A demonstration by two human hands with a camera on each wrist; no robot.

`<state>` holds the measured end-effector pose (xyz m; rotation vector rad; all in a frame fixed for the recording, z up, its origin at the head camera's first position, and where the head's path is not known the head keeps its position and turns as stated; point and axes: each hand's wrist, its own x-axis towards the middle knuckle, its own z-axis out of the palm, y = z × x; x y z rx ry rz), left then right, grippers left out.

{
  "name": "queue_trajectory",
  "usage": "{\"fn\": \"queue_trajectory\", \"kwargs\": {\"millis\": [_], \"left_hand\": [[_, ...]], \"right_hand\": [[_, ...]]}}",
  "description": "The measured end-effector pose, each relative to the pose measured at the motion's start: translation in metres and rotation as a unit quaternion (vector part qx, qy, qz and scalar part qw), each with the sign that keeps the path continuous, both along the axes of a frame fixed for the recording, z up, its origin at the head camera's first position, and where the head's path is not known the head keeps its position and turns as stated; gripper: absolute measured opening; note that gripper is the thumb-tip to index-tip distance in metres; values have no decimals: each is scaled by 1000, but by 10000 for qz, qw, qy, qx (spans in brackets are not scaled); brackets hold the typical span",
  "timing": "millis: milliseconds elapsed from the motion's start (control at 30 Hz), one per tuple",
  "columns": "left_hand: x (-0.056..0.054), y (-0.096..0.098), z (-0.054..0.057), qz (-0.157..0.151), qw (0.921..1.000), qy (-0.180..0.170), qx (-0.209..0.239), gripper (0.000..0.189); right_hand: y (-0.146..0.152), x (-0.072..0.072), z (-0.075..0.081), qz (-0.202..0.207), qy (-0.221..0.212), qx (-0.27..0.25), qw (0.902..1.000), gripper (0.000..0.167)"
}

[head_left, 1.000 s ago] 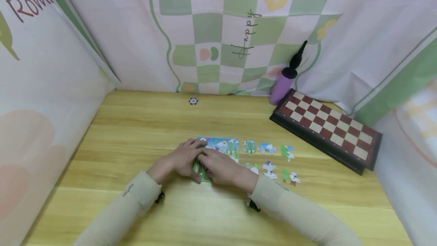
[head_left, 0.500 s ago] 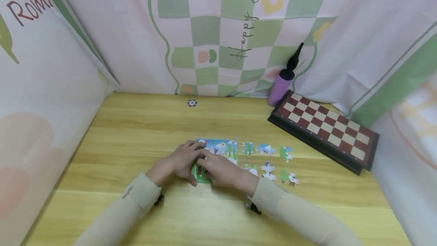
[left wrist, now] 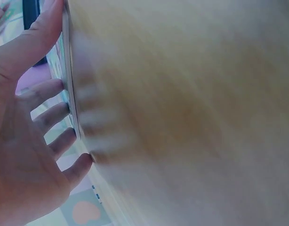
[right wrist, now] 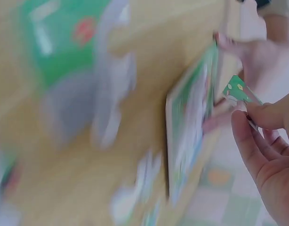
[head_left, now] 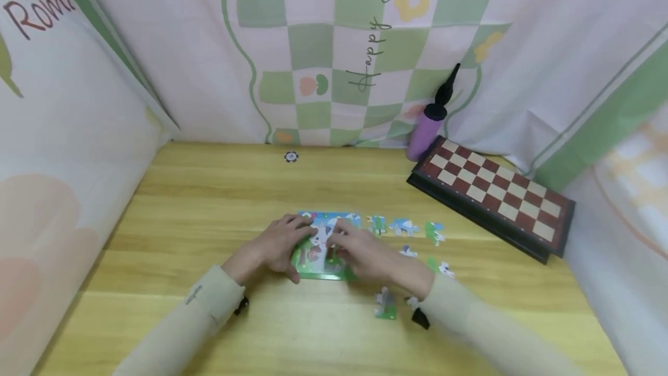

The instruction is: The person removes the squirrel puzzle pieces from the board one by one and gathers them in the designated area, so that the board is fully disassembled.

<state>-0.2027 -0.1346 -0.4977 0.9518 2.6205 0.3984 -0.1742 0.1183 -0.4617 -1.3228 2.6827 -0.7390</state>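
A puzzle board point(head_left: 319, 275) with a bright picture of animals on green and blue lies on the table. My left hand point(head_left: 282, 245) rests along its left side, and the left wrist view has the spread fingers point(left wrist: 52, 117) touching its edge. Over the board's right part is my right hand point(head_left: 367, 255), which covers some of the picture. In the right wrist view this hand pinches a green jigsaw puzzle piece point(right wrist: 237, 89) between thumb and fingers, raised off the board.
Several loose pieces lie right of the board, one a grey and green piece point(head_left: 386, 304) nearer the front. A chessboard box point(head_left: 493, 196) and a purple pump point(head_left: 425, 135) stand at the back right. A round chip point(head_left: 291, 156) lies at the back.
My right hand has moved right, away from the left hand, uncovering more of the board's picture and a loose piece near the front. The left hand stays at the board's left side.
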Motion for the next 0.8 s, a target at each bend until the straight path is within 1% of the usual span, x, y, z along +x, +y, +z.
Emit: {"fn": "queue_trajectory", "kwargs": {"millis": [133,200,233,300,367,467,567,700,800], "left_hand": [[-1,0,1,74,9999,-45,-54,114],[0,0,1,67,9999,-60,-44,114],[0,0,2,64,9999,-80,-47,114],[0,0,1,37,10000,-88,-27,113],[0,0,2,26,9999,-96,-31,113],[0,1,1,21,9999,-104,-54,113],[0,2,1,32,9998,-132,-115,113],[0,2,2,33,9998,-149,-106,113],[0,2,2,42,9999,-131,-55,113]], "right_hand": [[42,2,13,-432,368,-132,9983,22],[64,5,17,-712,372,-81,9967,21],[75,8,20,-831,287,-7,9961,21],[98,14,24,-1034,60,239,9943,23],[119,19,28,-1139,-274,457,9921,26],[147,25,32,-1166,-841,676,9873,29],[171,30,33,-1166,-1383,758,9806,30],[194,35,26,-1004,-1950,958,9709,35],[203,41,15,-776,-2397,937,9632,37]]}}
